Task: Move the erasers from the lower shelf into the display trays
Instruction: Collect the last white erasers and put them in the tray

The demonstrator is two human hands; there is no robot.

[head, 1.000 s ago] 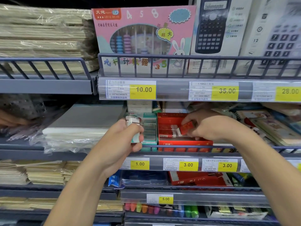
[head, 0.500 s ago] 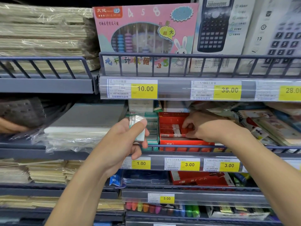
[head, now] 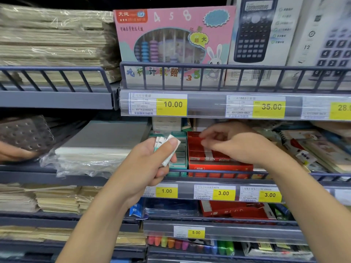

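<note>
My left hand (head: 146, 166) grips a small bunch of white wrapped erasers (head: 167, 149) with teal print, in front of the teal display tray (head: 178, 162) on the middle shelf. My right hand (head: 233, 143) hovers over the red display tray (head: 218, 166) with its fingers loosely curled and nothing held. Red erasers (head: 207, 154) with white bands lie in rows inside that tray. The teal tray holds rows of white erasers, partly hidden by my left hand.
A wire rail (head: 218, 172) runs along the shelf front below the trays. Plastic-wrapped paper (head: 95, 149) lies left of them, notebooks (head: 313, 149) to the right. The shelf above (head: 209, 105) hangs low over the trays. Another person's hand (head: 11, 152) shows at the far left.
My right hand set the red eraser down in the red tray, let go and lifted slightly. My left hand rose a little with its erasers.
</note>
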